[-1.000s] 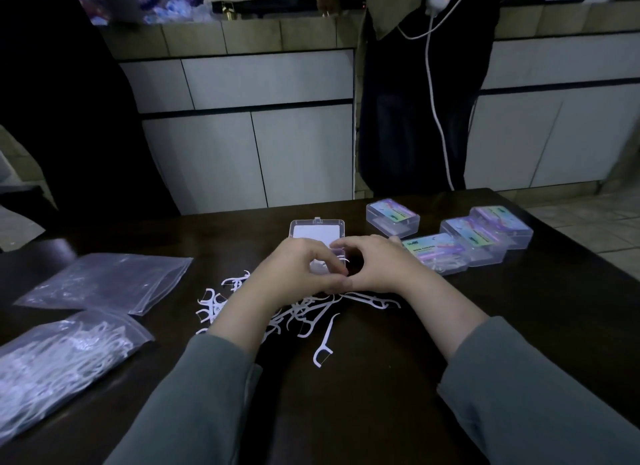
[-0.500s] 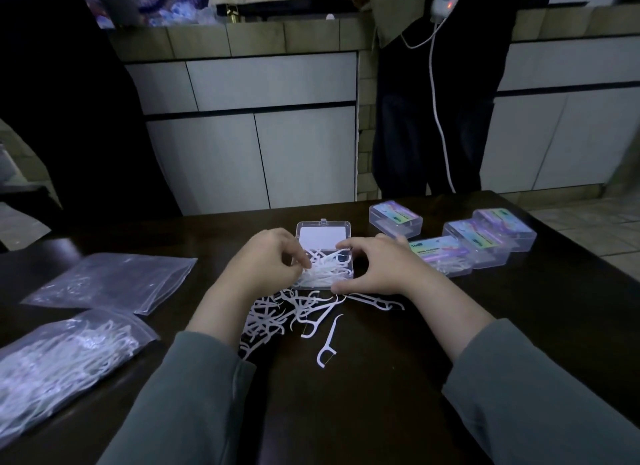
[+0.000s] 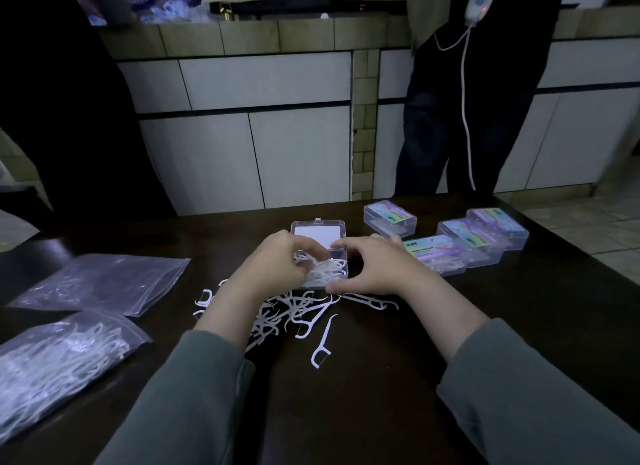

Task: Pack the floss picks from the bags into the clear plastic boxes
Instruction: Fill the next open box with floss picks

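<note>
An open clear plastic box [image 3: 337, 257] sits mid-table with its lid [image 3: 318, 230] tipped back, and white floss picks [image 3: 325, 270] lie inside it. My left hand [image 3: 277, 264] rests over the box's left half, fingers curled onto the picks in it. My right hand [image 3: 367, 267] cups the box's right side, thumb at the near edge and forefinger at the far edge. A loose pile of floss picks [image 3: 294, 312] is spread on the table just in front of the box, with one single pick [image 3: 322, 343] lying nearest me.
Several closed, labelled boxes [image 3: 389, 219] stand at the right back of the dark table [image 3: 381, 395]. A full bag of picks [image 3: 59, 360] and a nearly flat bag [image 3: 104, 281] lie at left. A person [image 3: 460, 101] stands beyond the table's far edge.
My hands, closed together over the box a second ago, have parted. The picks now show inside the box, with my left fingers pressing on them and my right hand around its side.
</note>
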The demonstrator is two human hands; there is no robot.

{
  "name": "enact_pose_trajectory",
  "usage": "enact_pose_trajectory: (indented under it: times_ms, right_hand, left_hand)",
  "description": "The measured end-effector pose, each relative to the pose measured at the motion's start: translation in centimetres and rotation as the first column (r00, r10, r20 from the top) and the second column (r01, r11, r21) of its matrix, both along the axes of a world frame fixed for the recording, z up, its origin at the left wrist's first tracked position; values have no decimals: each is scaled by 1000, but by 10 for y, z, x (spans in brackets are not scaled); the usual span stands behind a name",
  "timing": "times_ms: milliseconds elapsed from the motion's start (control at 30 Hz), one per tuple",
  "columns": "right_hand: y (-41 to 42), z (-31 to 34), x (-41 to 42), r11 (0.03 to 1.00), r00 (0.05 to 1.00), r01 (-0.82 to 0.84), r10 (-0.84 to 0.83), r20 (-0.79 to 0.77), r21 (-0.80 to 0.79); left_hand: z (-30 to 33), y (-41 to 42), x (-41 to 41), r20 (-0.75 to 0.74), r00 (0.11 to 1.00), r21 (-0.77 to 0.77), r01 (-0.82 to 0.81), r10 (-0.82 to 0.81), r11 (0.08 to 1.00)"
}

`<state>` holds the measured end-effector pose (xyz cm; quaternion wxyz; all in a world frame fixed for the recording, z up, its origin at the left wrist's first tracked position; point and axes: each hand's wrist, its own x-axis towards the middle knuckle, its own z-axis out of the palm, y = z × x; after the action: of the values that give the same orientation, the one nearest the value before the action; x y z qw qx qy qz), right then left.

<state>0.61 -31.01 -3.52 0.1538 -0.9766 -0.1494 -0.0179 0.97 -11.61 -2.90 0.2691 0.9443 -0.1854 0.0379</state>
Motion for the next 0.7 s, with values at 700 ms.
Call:
enact_pose_trajectory:
  times_ms: [700]
  right_hand:
    - [3, 4, -1, 995, 999, 47, -47, 0, -87]
  left_hand:
    - [17, 26, -12, -142, 990, -22, 16, -19, 1000]
